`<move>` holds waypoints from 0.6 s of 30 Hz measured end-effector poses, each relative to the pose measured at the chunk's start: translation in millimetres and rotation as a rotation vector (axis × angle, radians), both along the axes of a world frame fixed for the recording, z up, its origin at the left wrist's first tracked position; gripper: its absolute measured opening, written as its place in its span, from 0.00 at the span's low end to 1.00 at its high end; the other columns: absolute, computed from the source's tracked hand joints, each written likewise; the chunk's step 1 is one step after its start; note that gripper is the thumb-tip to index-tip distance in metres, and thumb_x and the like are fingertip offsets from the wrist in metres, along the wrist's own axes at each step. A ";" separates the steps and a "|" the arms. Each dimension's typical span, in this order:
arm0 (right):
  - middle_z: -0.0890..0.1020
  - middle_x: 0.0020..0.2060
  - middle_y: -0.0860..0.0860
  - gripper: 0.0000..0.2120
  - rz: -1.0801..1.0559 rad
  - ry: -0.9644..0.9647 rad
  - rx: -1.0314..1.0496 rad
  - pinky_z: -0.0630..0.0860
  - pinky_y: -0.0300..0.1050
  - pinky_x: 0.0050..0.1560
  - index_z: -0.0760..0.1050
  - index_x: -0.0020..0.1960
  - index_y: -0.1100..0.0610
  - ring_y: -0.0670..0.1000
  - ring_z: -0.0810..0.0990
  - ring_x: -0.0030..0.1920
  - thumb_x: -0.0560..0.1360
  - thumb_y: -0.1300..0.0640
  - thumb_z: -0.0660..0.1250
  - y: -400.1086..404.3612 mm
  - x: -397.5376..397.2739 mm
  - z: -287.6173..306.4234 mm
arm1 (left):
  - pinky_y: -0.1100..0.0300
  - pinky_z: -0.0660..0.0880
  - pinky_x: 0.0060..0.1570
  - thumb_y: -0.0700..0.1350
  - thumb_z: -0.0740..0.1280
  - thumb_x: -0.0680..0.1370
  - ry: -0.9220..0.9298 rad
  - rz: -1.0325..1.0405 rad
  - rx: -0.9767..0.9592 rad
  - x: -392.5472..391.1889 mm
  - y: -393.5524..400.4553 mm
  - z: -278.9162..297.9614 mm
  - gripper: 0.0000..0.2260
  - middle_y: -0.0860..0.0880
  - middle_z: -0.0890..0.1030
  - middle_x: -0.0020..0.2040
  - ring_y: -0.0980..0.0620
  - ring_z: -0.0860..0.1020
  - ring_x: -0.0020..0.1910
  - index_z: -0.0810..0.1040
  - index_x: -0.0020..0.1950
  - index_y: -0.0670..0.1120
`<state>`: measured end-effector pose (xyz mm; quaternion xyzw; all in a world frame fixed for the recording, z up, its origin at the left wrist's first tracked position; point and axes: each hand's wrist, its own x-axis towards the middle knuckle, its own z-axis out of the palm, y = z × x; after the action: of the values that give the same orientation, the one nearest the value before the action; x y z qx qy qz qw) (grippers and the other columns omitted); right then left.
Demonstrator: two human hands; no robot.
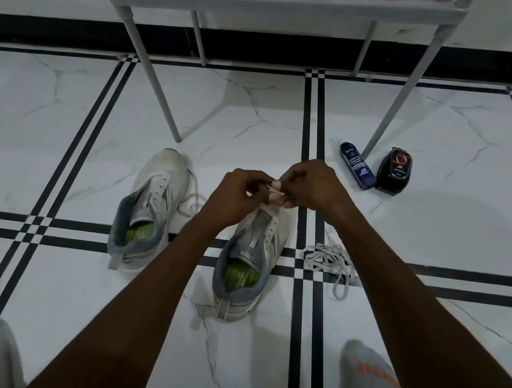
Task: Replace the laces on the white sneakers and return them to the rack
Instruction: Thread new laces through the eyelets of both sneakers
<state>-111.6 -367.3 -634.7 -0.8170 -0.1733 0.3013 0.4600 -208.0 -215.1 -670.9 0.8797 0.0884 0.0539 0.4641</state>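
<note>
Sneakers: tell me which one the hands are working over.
The right sneaker; both hands pinch a lace above its front. The left sneaker sits apart.

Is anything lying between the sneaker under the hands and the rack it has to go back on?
Nothing visible. Bare tiled floor lies between the right sneaker and the rack; the cleaner bottle and polish sponge stand off to the right.

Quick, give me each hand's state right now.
Left hand: fingers curled, pinching the white lace over the right sneaker.
Right hand: fingers curled, pinching the same lace.
</note>
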 end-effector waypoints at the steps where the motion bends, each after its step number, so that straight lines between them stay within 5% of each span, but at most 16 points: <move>1: 0.86 0.36 0.60 0.12 -0.066 0.024 0.021 0.82 0.41 0.33 0.80 0.48 0.65 0.52 0.86 0.34 0.72 0.58 0.77 -2.1 -0.5 -0.7 | 0.54 0.81 0.50 0.39 0.72 0.77 0.003 0.039 -0.011 -1.2 0.8 -2.6 0.07 0.49 0.87 0.43 0.55 0.85 0.42 0.86 0.53 0.45; 3: 0.85 0.40 0.63 0.18 -0.145 0.121 0.003 0.82 0.43 0.31 0.78 0.50 0.66 0.53 0.86 0.34 0.72 0.52 0.77 -6.8 -1.9 -3.0 | 0.54 0.82 0.44 0.40 0.72 0.78 -0.007 0.111 -0.062 -4.6 2.4 -5.8 0.05 0.49 0.87 0.41 0.51 0.85 0.37 0.87 0.52 0.44; 8: 0.80 0.51 0.56 0.25 0.108 0.378 -0.383 0.84 0.50 0.44 0.76 0.53 0.59 0.53 0.80 0.50 0.67 0.43 0.78 -5.0 -25.4 -23.6 | 0.61 0.80 0.44 0.39 0.73 0.77 -0.027 0.307 -0.071 -9.1 13.0 -18.3 0.05 0.49 0.87 0.42 0.56 0.84 0.41 0.87 0.51 0.44; 11: 0.78 0.58 0.58 0.30 0.168 0.129 -0.516 0.80 0.48 0.53 0.74 0.61 0.57 0.56 0.77 0.58 0.67 0.40 0.76 11.1 -43.1 -45.0 | 0.66 0.79 0.49 0.42 0.74 0.76 0.008 0.278 -0.071 -12.0 9.6 -22.1 0.03 0.51 0.87 0.43 0.58 0.84 0.44 0.87 0.47 0.43; 15: 0.80 0.52 0.58 0.19 0.074 -0.114 -0.434 0.71 0.39 0.38 0.76 0.56 0.62 0.56 0.81 0.53 0.72 0.51 0.73 23.9 -55.5 -45.2 | 0.73 0.76 0.47 0.45 0.76 0.75 0.036 0.271 -0.034 -19.9 5.7 -29.7 0.05 0.51 0.87 0.43 0.60 0.83 0.45 0.87 0.45 0.43; 18: 0.81 0.52 0.59 0.17 0.049 -0.196 -0.391 0.70 0.39 0.40 0.77 0.56 0.64 0.57 0.81 0.53 0.74 0.53 0.72 27.6 -56.7 -50.6 | 0.74 0.75 0.47 0.44 0.76 0.75 0.056 0.282 -0.002 -26.1 5.6 -35.3 0.03 0.51 0.86 0.43 0.60 0.83 0.44 0.87 0.44 0.45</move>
<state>-168.3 -339.7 -685.3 -0.9116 -0.1752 0.2592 0.2666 -234.0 -209.5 -706.3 0.8592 0.2241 0.0938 0.4503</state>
